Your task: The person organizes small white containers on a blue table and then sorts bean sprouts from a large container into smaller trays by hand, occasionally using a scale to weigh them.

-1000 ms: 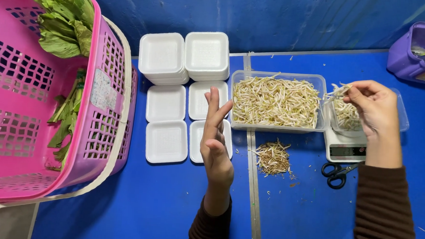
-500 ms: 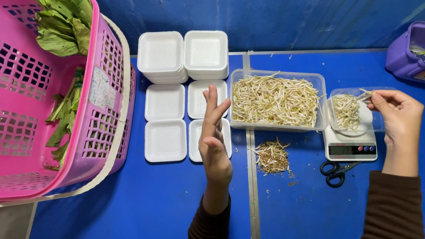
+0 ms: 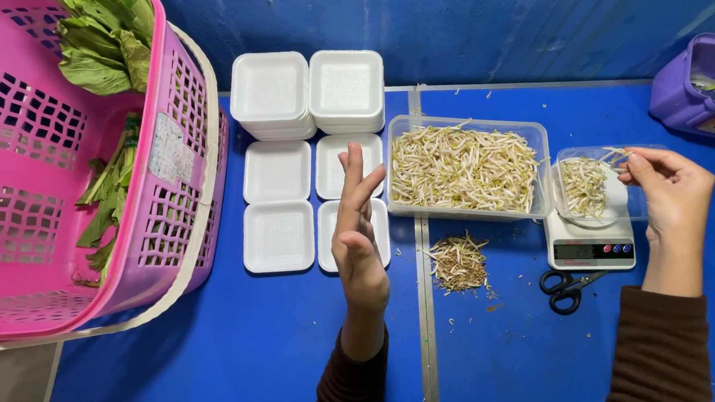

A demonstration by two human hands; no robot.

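From the head view, the left hand (image 3: 360,238) stands on its edge above the blue surface (image 3: 228,341), fingers straight and close together, holding nothing. It floats over the small white foam trays (image 3: 280,201) laid flat in rows. The right hand (image 3: 672,197) pinches a few pale bean sprouts (image 3: 621,158) between thumb and fingertips, over the small clear plastic tub (image 3: 591,185) that sits on the white kitchen scale (image 3: 587,250). More sprouts lie in that tub. The big clear plastic box of bean sprouts (image 3: 465,167) sits between the two hands. Black scissors (image 3: 569,287) lie just below the scale.
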